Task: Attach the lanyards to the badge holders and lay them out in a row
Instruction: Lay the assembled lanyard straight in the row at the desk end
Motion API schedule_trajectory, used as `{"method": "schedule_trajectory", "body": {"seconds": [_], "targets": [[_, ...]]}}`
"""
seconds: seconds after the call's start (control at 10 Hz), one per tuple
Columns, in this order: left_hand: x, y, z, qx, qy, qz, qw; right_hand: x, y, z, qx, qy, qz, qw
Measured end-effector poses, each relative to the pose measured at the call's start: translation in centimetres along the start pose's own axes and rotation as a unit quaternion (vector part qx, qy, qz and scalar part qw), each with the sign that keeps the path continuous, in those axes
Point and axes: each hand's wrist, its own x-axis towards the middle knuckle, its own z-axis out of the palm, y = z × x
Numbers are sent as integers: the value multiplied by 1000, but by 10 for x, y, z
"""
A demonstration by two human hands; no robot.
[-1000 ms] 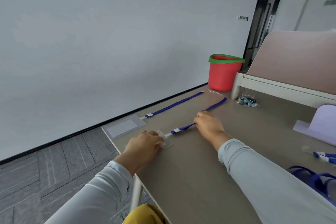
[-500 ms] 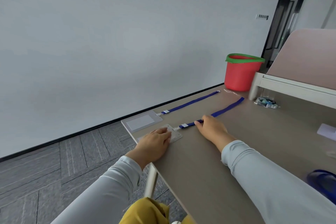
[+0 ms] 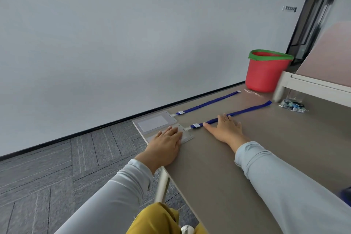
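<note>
You are at the laying-out step: on the table (image 3: 247, 157) two finished badges sit side by side at the near left corner, straps running away toward the red bucket (image 3: 266, 74). The far lanyard (image 3: 207, 103) is already straight and clipped to the far badge holder (image 3: 154, 124), which lies just beside the table edge. The near lanyard (image 3: 245, 110) is clipped to the near badge holder (image 3: 187, 136), touching its neighbour.

Your left hand (image 3: 165, 145) lies flat, fingers together, pressing on the near holder. Your right hand (image 3: 225, 129) rests spread and palm down on the near strap, pinning it rather than pinching it.

Judging by this, the second set is about placed. Your next move would be to smooth the strap parallel to the first, lift both hands without dragging it, then fetch another set; a dark blue shape (image 3: 346, 194) at the right edge may be more straps, though I cannot tell.

No writing is readable: the white tabs on the straps look blank, and the small packets (image 3: 293, 105) beyond are too blurred
</note>
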Motion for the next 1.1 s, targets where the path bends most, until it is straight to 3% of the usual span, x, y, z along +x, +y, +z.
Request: {"method": "schedule_trajectory", "body": {"seconds": [0.4, 1.1], "targets": [[6, -7, -3, 12, -21, 14, 1000, 2, 1, 0, -9, -10, -6, 1000], [0, -3, -6, -15, 62, 24, 998, 2, 2, 0, -3, -10, -6, 1000]]}}
